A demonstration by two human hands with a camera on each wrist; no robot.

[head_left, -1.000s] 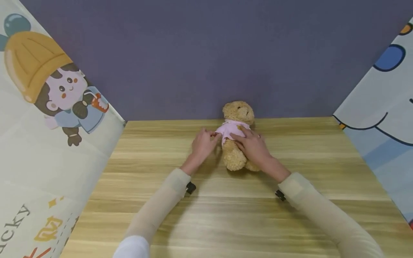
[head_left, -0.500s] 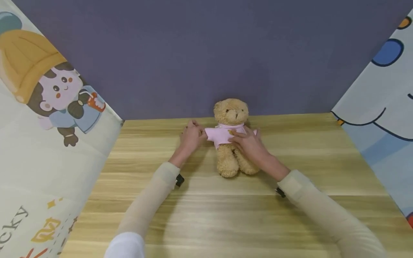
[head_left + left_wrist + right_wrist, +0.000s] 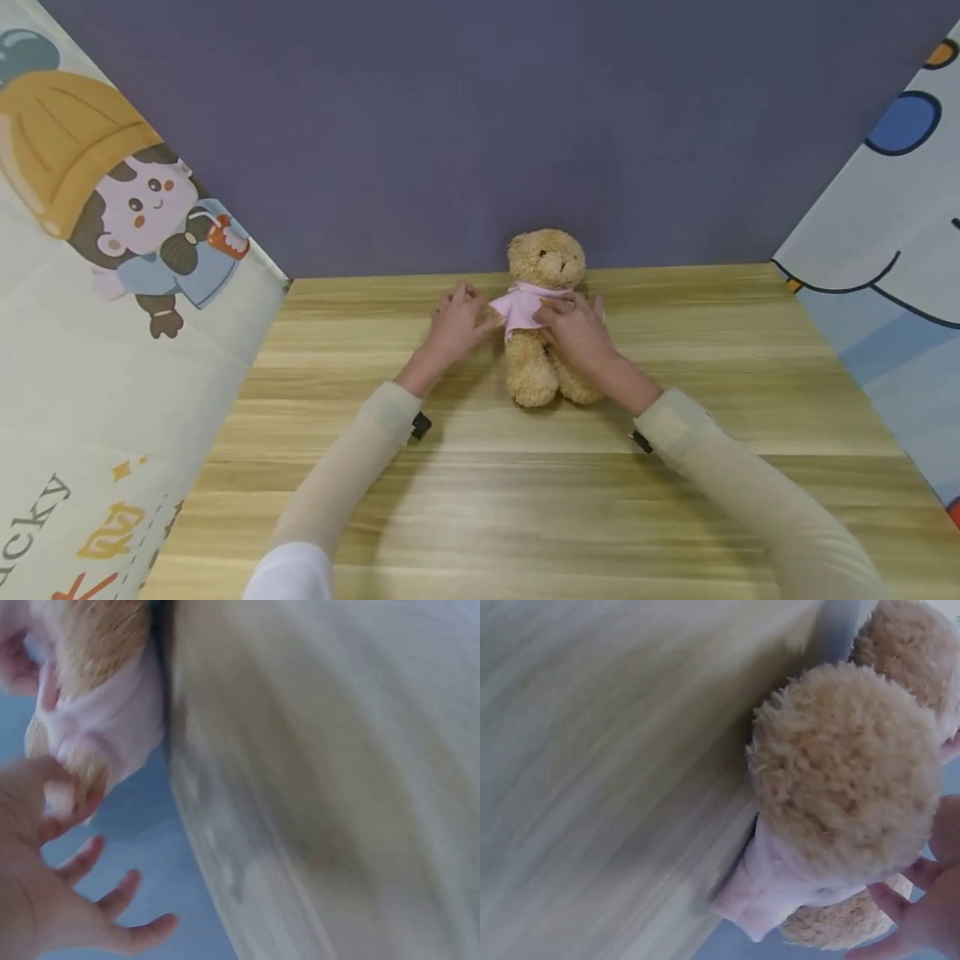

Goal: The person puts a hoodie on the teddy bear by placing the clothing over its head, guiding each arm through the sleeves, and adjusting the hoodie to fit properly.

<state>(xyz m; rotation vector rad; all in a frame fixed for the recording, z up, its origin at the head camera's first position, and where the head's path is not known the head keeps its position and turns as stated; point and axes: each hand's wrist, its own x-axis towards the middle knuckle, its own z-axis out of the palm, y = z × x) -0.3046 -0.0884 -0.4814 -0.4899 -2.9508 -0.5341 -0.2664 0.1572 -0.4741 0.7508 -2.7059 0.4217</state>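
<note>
A tan teddy bear [image 3: 530, 367] in a pink shirt [image 3: 521, 308] sits at the table's back edge, its back towards the dark wall. My left hand [image 3: 456, 323] is at the bear's arm on the left. In the left wrist view, thumb and forefinger of the left hand [image 3: 52, 862] pinch the furry paw [image 3: 86, 769] at the sleeve's end, with the other fingers spread apart. Across the bear's front lies my right hand [image 3: 581, 333], fingers spread and resting on the shirt; it hides part of the chest. The right wrist view shows its fingertips touching the shirt [image 3: 769, 881].
A wood-grain table [image 3: 480, 500] extends in front of the bear. Behind it rises a dark purple-grey wall [image 3: 420, 142]. Side panels with cartoon prints stand at left [image 3: 90, 358] and right [image 3: 855, 233].
The bear first turned from facing right towards the front, then turned slightly back right. My left hand moved out leftward, then a little back in. The right hand stayed on the shirt.
</note>
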